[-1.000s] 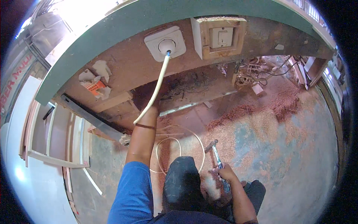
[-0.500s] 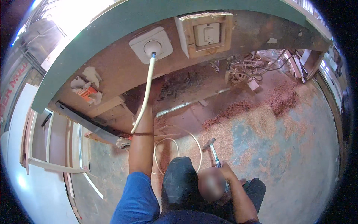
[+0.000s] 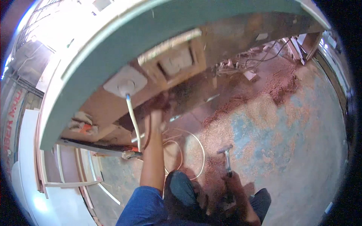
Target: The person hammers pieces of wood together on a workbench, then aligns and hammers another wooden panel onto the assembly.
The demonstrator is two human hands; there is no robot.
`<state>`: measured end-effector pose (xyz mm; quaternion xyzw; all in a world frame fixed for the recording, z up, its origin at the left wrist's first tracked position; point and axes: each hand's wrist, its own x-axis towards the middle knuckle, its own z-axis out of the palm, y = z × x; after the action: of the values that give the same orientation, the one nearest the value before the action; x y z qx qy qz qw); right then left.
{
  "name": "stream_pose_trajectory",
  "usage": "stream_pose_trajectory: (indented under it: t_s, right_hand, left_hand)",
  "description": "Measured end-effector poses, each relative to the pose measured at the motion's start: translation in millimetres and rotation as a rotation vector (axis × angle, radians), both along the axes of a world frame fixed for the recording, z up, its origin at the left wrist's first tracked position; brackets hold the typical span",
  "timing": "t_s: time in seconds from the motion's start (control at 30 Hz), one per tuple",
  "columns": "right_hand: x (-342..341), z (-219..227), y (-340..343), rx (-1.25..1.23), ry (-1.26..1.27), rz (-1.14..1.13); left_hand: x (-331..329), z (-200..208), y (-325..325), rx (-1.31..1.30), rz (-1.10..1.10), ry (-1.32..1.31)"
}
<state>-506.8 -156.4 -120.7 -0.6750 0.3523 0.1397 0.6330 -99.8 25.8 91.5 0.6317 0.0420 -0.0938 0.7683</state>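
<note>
My right hand (image 3: 232,181) is wrapped round the handle of a claw-less-looking hammer (image 3: 227,162), whose head points away from me above the dusty floor. My left arm stretches forward beneath the workbench (image 3: 102,62). At its end my left hand (image 3: 160,103) is in shadow and smeared by motion, so its fingers cannot be made out. Nearest to it is the dark shelf space under the bench. A cream cable (image 3: 134,122) hangs from a plug in a white round socket (image 3: 125,81), just left of my left forearm.
A wood-framed switch (image 3: 175,64) sits beside the socket. Coiled cable (image 3: 201,150) lies on the floor near my knees. Reddish sawdust (image 3: 281,86) is heaped at the right, with offcuts and wires behind. A pale wooden frame (image 3: 71,184) stands at the left.
My view has turned, so the bench appears more slanted and the socket lower left. My left hand has shifted under the bench. The hammer, still in my right hand, stands more upright in view.
</note>
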Motion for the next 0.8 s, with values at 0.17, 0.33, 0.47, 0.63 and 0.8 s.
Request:
stream_pose_trajectory:
  t_s: [0.17, 0.33, 0.47, 0.63, 0.8]
  right_hand:
    - [-25, 80, -9, 0.085, 0.068, -0.225]
    - [-26, 223, -36, 0.289, -0.031, -0.587]
    - [-39, 335, -76, 0.067, -0.063, -0.683]
    - [-22, 501, -99, -0.114, -0.091, -0.628]
    - [42, 604, -106, -0.222, -0.209, -0.525]
  left_hand:
    - [-127, 35, -80, 0.180, -0.166, -0.006]
    - [-215, 70, -95, -0.916, -0.530, 0.215]
    - [-209, 261, -100, 0.333, -0.771, -0.091]
    - [-113, 428, -71, 0.126, -0.369, -0.147]
    - [67, 471, -14, 0.359, 0.185, -0.452]
